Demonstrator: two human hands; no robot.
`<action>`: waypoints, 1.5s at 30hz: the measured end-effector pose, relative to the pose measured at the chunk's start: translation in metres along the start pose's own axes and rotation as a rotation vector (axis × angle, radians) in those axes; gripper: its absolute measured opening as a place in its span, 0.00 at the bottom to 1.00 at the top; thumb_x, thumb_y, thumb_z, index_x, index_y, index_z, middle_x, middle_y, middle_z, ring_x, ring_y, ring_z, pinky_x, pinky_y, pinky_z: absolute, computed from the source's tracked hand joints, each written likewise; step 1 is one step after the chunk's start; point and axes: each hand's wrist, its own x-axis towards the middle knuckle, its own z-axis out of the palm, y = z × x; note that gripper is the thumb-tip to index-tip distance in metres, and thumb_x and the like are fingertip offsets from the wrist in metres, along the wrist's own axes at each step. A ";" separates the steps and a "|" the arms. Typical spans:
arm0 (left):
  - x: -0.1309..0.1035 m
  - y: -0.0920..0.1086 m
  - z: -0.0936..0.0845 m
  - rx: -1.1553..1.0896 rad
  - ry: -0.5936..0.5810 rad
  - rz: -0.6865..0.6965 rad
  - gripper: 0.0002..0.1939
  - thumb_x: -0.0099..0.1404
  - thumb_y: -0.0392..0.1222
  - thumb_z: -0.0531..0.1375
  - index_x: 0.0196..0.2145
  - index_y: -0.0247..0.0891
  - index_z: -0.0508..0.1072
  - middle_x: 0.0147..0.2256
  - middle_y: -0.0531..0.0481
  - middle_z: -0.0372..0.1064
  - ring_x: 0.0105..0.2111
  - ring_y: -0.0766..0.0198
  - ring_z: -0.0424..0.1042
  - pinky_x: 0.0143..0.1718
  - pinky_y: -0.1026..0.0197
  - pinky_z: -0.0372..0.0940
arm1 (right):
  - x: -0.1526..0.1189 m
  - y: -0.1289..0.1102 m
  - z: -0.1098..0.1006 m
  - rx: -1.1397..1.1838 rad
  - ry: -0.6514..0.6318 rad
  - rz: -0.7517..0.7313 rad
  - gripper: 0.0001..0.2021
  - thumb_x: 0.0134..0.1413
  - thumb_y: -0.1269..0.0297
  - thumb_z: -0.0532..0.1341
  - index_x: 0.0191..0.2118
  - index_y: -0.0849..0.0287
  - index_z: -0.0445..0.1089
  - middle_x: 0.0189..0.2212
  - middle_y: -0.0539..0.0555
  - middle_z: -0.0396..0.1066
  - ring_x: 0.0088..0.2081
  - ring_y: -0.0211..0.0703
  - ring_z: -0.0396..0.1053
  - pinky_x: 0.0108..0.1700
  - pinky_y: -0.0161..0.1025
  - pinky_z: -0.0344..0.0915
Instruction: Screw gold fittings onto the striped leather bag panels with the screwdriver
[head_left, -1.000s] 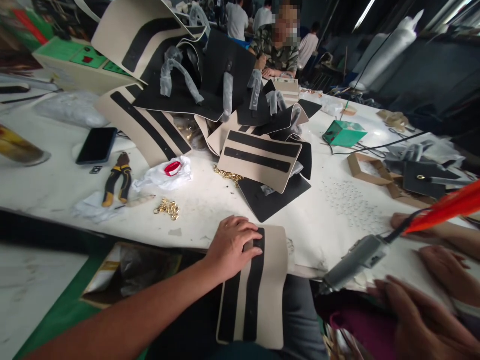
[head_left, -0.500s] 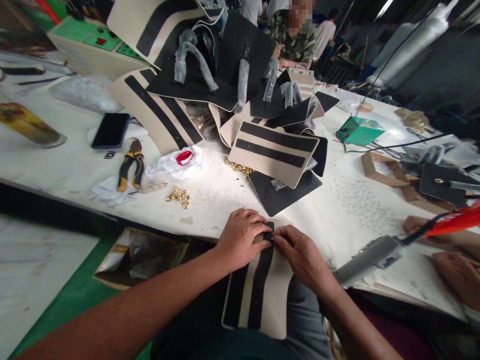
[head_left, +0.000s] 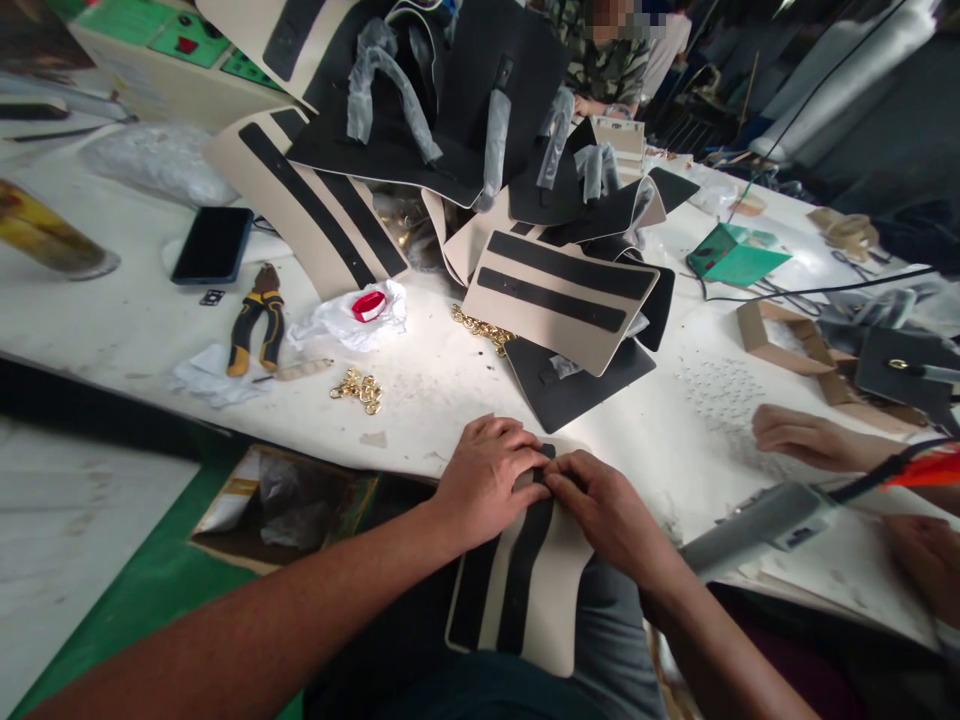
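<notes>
Striped panel (head_left: 551,605), lap to table

It runs from the lap (head_left: 619,625) up over the table (head_left: 420,432) edge. Left hand (head_left: 491,475) draped on the top end, thumb off the forefinger, probably steadying it. Right hand (head_left: 604,505): thumb and forefinger pinched at the right black strip (head_left: 521,580); can't tell if they've got anything. Bare tabletop ahead, but a grey tool (head_left: 765,530) crowds the right forearm.

The left hand (head_left: 491,475) and right hand (head_left: 604,505) touch a striped panel (head_left: 553,590).
</notes>
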 end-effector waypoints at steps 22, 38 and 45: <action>-0.001 -0.002 0.003 0.021 0.044 0.037 0.15 0.63 0.43 0.75 0.47 0.46 0.84 0.51 0.51 0.83 0.59 0.47 0.73 0.62 0.38 0.64 | 0.001 -0.001 0.005 0.058 0.124 0.061 0.13 0.65 0.53 0.60 0.35 0.54 0.77 0.32 0.51 0.78 0.37 0.48 0.74 0.41 0.42 0.65; 0.002 0.002 -0.003 0.077 -0.003 0.078 0.12 0.67 0.46 0.72 0.48 0.46 0.84 0.51 0.51 0.83 0.59 0.48 0.73 0.62 0.40 0.64 | -0.113 0.053 -0.038 0.094 0.984 0.499 0.31 0.49 0.37 0.71 0.48 0.57 0.73 0.40 0.60 0.79 0.38 0.61 0.78 0.36 0.50 0.71; -0.001 0.005 -0.002 0.040 0.015 0.049 0.12 0.66 0.44 0.73 0.47 0.45 0.84 0.52 0.52 0.82 0.60 0.48 0.72 0.64 0.40 0.63 | -0.091 0.065 -0.042 0.188 0.832 0.500 0.24 0.54 0.43 0.70 0.45 0.60 0.79 0.47 0.61 0.80 0.45 0.60 0.77 0.39 0.46 0.70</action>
